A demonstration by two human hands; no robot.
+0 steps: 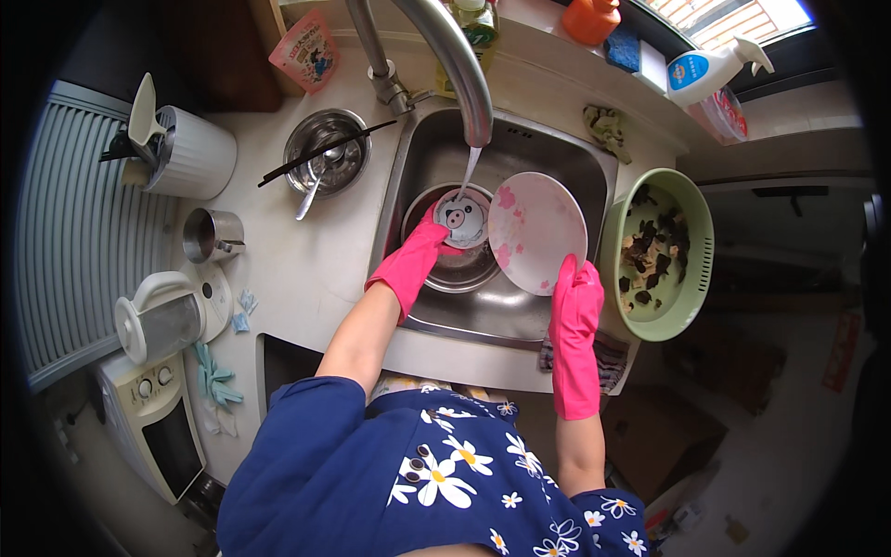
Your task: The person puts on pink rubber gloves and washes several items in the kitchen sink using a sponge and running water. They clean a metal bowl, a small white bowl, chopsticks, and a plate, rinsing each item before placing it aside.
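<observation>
Both hands wear pink rubber gloves over the stainless steel sink [445, 146]. My left hand [426, 244] grips a small white bowl [468, 221] with a pig face on it, under the stream from the faucet [477, 104]. Below that bowl, a round metal basin [463, 278] stands in the sink, partly hidden by the glove. My right hand [576, 282] holds a white plate [539, 233] with pink flowers by its lower right rim, tilted above the sink's right half.
A green plastic basin [626, 306] with dark and pale food pieces stands right of the sink. On the left counter are a steel bowl [296, 143] with chopsticks and a spoon, a metal cup [226, 237] and a kettle [167, 320]. A spray bottle [703, 73] stands at the window.
</observation>
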